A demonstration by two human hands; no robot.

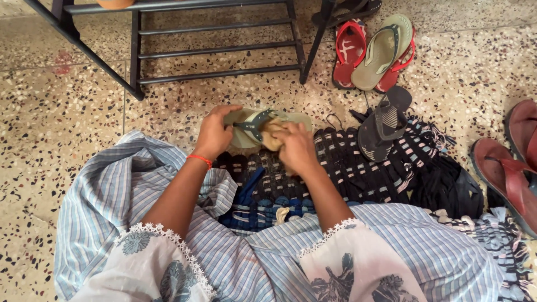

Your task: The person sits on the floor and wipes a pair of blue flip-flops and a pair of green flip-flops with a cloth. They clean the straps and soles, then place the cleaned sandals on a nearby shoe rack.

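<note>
Olive flip-flop (pixel 263 126) with grey straps; tan cloth (pixel 272 134). My skirt (pixel 112 190): blue-white stripes. Orange wrist thread (pixel 199 160). Rug (pixel 358 162): black-blue weave. Speckled floor (pixel 56 123). Red sandals (pixel 349 50) by the black rack (pixel 218 50).

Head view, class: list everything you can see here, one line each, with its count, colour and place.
Olive sandal: 1, olive green with grey straps, held over the mat at centre.
Cloth: 1, tan, pressed on the olive sandal.
Dark sandal: 1, grey-black, on the mat's right part.
Sandal pile: red and olive sandals, overlapping so the count is unclear, floor at top right.
Maroon sandals: 2, right edge.
Mat: 1, black and blue woven, under the work.
Rack: 1, black metal, top left.
Floor: speckled beige terrazzo.
Bracelet: 1, red, left wrist.
Left hand: grips the olive sandal.
Right hand: holds the cloth.
</note>
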